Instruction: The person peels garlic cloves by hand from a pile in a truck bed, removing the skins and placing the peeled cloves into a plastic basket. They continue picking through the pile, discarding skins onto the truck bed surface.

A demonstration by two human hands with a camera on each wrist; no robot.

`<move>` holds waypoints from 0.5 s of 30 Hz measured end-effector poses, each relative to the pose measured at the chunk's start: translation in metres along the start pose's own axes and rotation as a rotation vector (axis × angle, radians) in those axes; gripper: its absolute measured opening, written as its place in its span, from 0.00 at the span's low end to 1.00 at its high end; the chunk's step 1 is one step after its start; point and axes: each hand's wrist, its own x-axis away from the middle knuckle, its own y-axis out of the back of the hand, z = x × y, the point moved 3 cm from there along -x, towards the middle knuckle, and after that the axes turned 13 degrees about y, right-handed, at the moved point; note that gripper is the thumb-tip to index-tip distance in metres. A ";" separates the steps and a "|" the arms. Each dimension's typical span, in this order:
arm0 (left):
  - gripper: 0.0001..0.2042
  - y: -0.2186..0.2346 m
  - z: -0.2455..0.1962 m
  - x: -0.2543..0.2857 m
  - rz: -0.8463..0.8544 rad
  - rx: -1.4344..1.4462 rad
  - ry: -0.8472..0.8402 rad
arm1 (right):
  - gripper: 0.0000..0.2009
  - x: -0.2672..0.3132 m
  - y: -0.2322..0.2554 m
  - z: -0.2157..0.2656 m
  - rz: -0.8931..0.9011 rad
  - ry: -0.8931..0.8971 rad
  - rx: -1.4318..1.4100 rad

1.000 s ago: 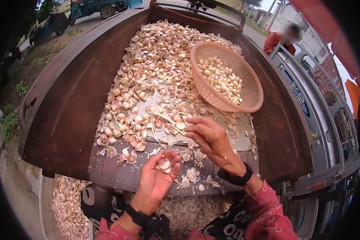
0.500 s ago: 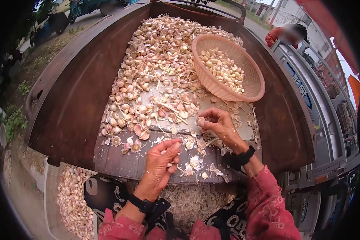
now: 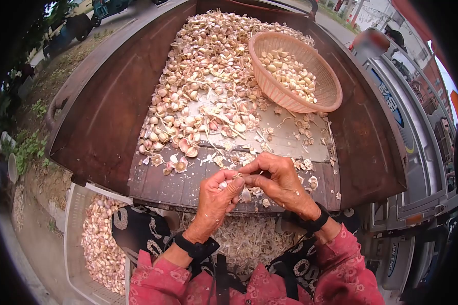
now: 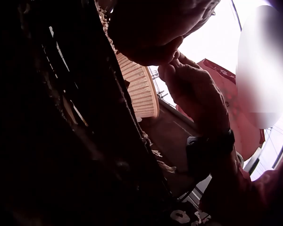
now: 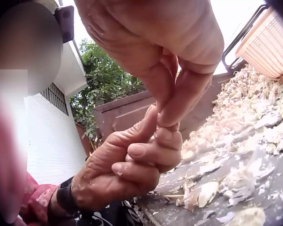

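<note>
My left hand (image 3: 215,199) curls round pale garlic cloves (image 3: 223,185) above the cart's front edge, its thumb and forefinger pinched together. The right hand (image 3: 279,184) meets it from the right, thumb and forefinger pinching at the left fingertips on a small garlic clove mostly hidden by the fingers. In the right wrist view the right hand (image 5: 155,42) reaches down to the curled left hand (image 5: 127,165), fingertips touching. The left wrist view is dark; both hands meet there too. Unpeeled garlic (image 3: 188,122) is heaped beyond the hands.
A pink woven basket (image 3: 262,84) with peeled cloves stands at the back right of the metal cart (image 3: 107,107). Loose skins (image 3: 305,165) litter the bed. A white crate (image 3: 74,239) of garlic sits at lower left; a grey vehicle (image 3: 422,168) stands on the right.
The left hand has closed from an open palm round the cloves. After moving apart from the heap, the right hand has come down and left to the left fingertips. The view has shifted.
</note>
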 end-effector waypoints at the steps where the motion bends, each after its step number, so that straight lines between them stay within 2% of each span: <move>1: 0.12 -0.001 -0.001 0.001 -0.002 -0.047 0.018 | 0.09 0.000 0.001 -0.002 0.035 -0.058 -0.100; 2: 0.13 -0.001 -0.003 0.003 -0.004 -0.094 0.035 | 0.09 -0.001 0.004 -0.004 0.033 -0.059 -0.101; 4: 0.14 -0.003 -0.007 0.005 0.001 -0.114 0.037 | 0.11 0.001 0.003 -0.013 0.020 -0.252 -0.519; 5: 0.15 -0.004 -0.009 0.006 0.006 -0.132 0.036 | 0.11 0.002 0.004 -0.014 -0.013 -0.270 -0.609; 9: 0.15 -0.006 -0.012 0.012 -0.044 -0.245 -0.029 | 0.10 0.009 -0.006 -0.010 -0.122 -0.175 -0.454; 10: 0.15 -0.008 -0.015 0.015 -0.074 -0.272 -0.109 | 0.10 0.012 -0.011 -0.006 -0.122 -0.174 -0.457; 11: 0.15 -0.010 -0.019 0.019 -0.103 -0.300 -0.190 | 0.09 0.013 -0.011 0.004 -0.173 -0.091 -0.406; 12: 0.15 -0.014 -0.024 0.027 -0.103 -0.303 -0.193 | 0.09 0.015 -0.010 0.014 -0.224 -0.007 -0.353; 13: 0.15 -0.021 -0.036 0.039 -0.116 -0.424 -0.298 | 0.09 0.019 -0.010 0.022 -0.223 -0.002 -0.373; 14: 0.15 -0.028 -0.049 0.053 -0.132 -0.547 -0.405 | 0.10 0.023 -0.010 0.034 -0.237 0.107 -0.350; 15: 0.14 -0.038 -0.064 0.068 -0.110 -0.631 -0.576 | 0.11 0.029 -0.008 0.050 -0.247 0.166 -0.472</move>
